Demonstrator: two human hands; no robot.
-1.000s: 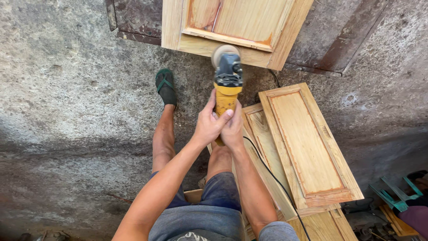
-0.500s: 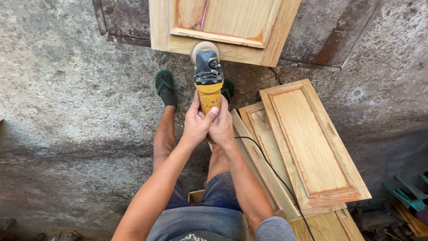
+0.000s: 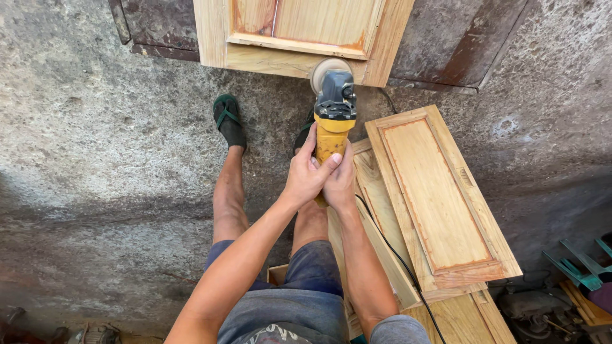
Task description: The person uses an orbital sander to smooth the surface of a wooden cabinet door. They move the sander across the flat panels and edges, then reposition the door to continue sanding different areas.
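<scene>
Both of my hands wrap the yellow body of an angle grinder (image 3: 333, 118) held out in front of me. My left hand (image 3: 307, 173) lies over the top of the handle, and my right hand (image 3: 340, 181) grips it from the right side. The grinder's round sanding disc (image 3: 326, 67) rests against the lower edge of a light wooden cabinet door (image 3: 299, 35) that stands ahead of me. Its black cord (image 3: 395, 255) trails back past my right leg.
Several more wooden cabinet doors (image 3: 440, 197) lie stacked on the concrete floor (image 3: 108, 165) at my right. My feet in green sandals (image 3: 228, 120) stand below the upright door. Green tool parts (image 3: 577, 264) and clutter sit at the far right edge.
The grinder and my hands have stayed together at the door's lower edge while the view shifted; the disc now sits slightly further right along that edge.
</scene>
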